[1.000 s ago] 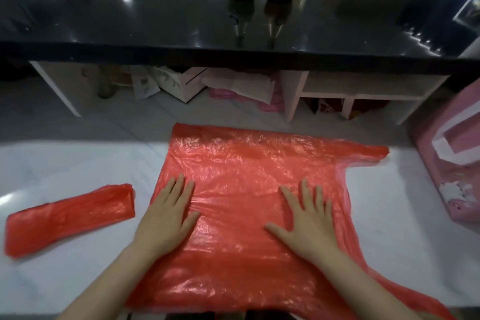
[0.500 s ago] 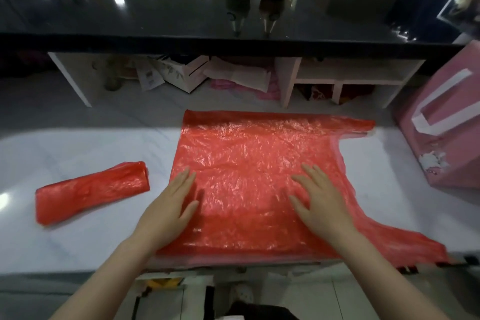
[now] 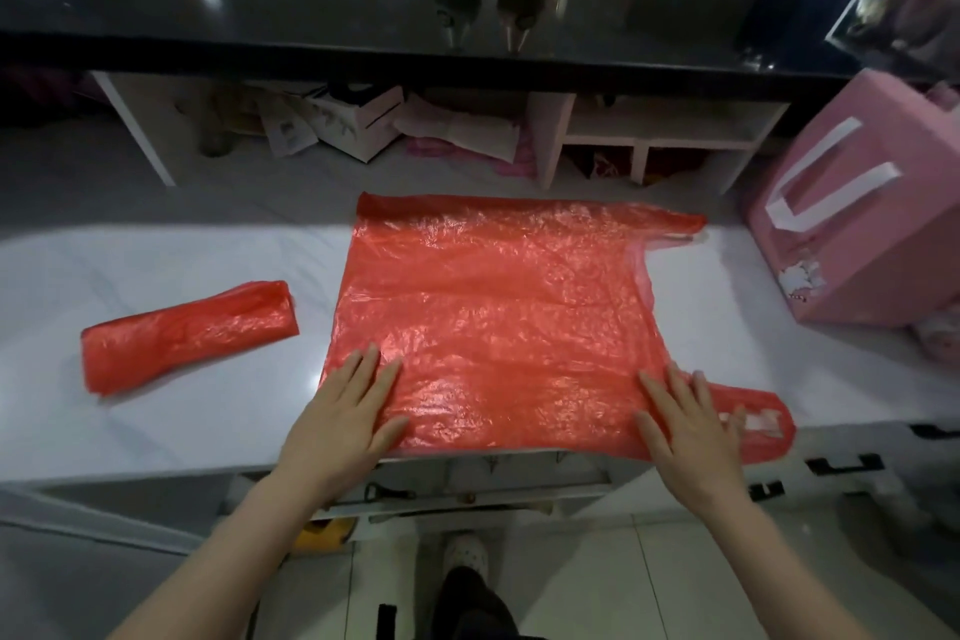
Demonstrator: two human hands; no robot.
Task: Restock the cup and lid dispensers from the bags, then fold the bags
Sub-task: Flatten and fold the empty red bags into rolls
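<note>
Red plastic bag [image 3: 498, 327] looks thin, light, limp and slick, so it likely slides and traps air; best taken at the near corners or the handle loops at right. It lies flat on the white counter [image 3: 156, 265], crinkled and glossy. Left hand [image 3: 343, 418] and right hand [image 3: 685, 426] press flat on its near corners, fingers straight, gripping nothing. Folded red bag [image 3: 187, 335] lies apart at left.

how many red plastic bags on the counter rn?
2. One folded red bag lies left of the left hand. One flat red bag is spread at centre under both hands, right hand near its handle. None seems hidden.
</note>
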